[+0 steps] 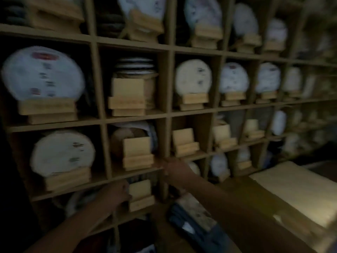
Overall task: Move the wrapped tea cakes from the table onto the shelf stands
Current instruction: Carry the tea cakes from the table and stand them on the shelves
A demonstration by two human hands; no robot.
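Reaching low, the left hand curls beside a bare stand; the right hand, perhaps empty, touches the shelf. Paper-wrapped cakes above look stiff, weighty: grip both rims.

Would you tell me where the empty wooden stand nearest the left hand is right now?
In the head view, the empty wooden stand sits low and left of centre, in a shelf cubby just right of the left hand, below another empty stand.

— Where's the left hand?
— Low at the shelf, fingers just beside an empty wooden stand.
— The right hand?
— Higher, at the shelf edge. Above its fingers, another bare stand; everything's blurred.
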